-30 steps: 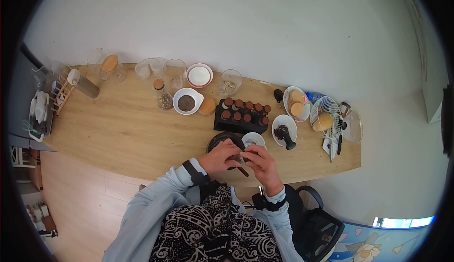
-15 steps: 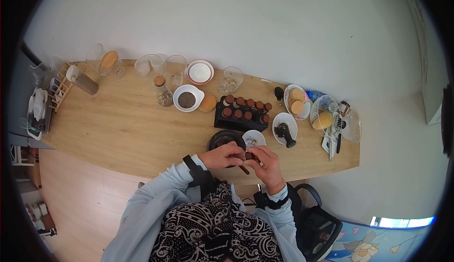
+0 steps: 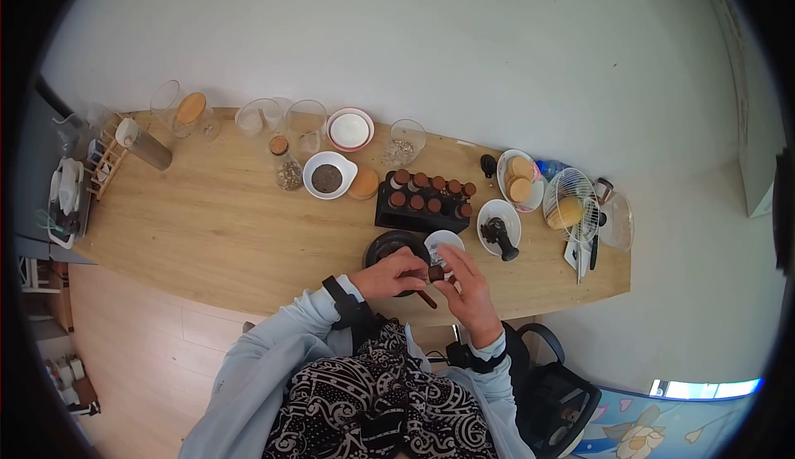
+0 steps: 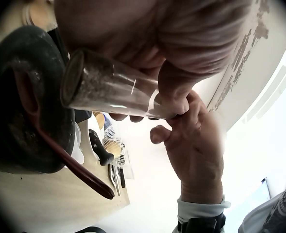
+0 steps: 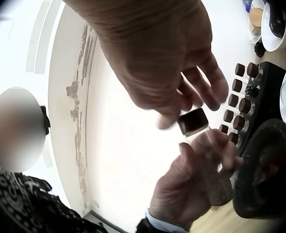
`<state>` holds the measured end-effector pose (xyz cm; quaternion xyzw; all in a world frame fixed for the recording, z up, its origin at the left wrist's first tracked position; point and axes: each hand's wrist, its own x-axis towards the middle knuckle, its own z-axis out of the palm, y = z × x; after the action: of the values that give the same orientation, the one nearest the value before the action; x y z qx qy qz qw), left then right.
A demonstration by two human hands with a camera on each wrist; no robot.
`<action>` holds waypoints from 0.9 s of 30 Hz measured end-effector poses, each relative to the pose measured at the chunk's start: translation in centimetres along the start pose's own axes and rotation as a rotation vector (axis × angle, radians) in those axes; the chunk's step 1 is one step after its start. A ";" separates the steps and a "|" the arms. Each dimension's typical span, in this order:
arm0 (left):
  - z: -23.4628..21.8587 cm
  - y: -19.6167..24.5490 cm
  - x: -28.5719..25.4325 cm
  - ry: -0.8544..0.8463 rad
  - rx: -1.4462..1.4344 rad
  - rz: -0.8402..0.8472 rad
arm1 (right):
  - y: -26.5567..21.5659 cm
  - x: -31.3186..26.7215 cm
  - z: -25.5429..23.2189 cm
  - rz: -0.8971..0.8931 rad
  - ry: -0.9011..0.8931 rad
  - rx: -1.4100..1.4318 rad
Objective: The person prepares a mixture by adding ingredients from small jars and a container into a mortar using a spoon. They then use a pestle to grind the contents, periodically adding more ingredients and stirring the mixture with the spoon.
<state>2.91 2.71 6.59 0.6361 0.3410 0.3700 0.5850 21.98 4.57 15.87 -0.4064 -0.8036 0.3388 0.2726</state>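
Note:
My left hand (image 3: pixel 387 276) grips a clear glass spice jar (image 4: pixel 118 90) with ground, grainy spice at its base end. A dark brown cap (image 5: pixel 193 121) sits on the jar's other end. Around the cap my right hand (image 3: pixel 469 295) has its fingers spread, the thumb right at the cap's edge in the right wrist view. Below the hands stands a black stone mortar (image 4: pixel 28 39). A reddish-brown spoon (image 4: pixel 79 170) leans in it, its handle sticking out over the rim toward me.
Behind the mortar stands a black rack (image 3: pixel 418 219) of brown-capped jars. A small white bowl (image 3: pixel 451 239) is beside the mortar. Farther right are a white bowl (image 3: pixel 515 220) with a dark pestle (image 3: pixel 508 252) and a wire basket (image 3: pixel 571 186). Glass jars and bowls line the back.
Half a second ago my right fingers were closed around the cap; now they are spread and the cap shows between the hands. The left hand keeps its grip on the jar.

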 end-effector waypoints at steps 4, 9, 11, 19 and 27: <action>0.1 0.0 0.1 0.000 0.059 0.014 | 2.2 -1.3 0.3 0.102 -0.068 -0.136; 0.4 -0.8 0.1 -0.017 0.154 0.098 | 2.1 -1.2 0.2 0.281 -0.095 -0.049; 1.0 -0.9 0.3 -0.005 0.109 0.054 | 1.3 -0.7 0.0 0.175 -0.045 0.008; 0.8 -0.9 0.3 0.121 0.184 0.069 | 3.0 -1.1 1.7 -0.112 -0.016 -0.100; 1.1 -0.2 0.6 0.347 0.515 0.228 | 3.5 -1.1 3.3 0.022 0.075 -0.146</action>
<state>4.20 2.69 6.43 0.7246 0.4444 0.4377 0.2931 21.86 4.10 10.96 -0.4465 -0.8108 0.2669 0.2684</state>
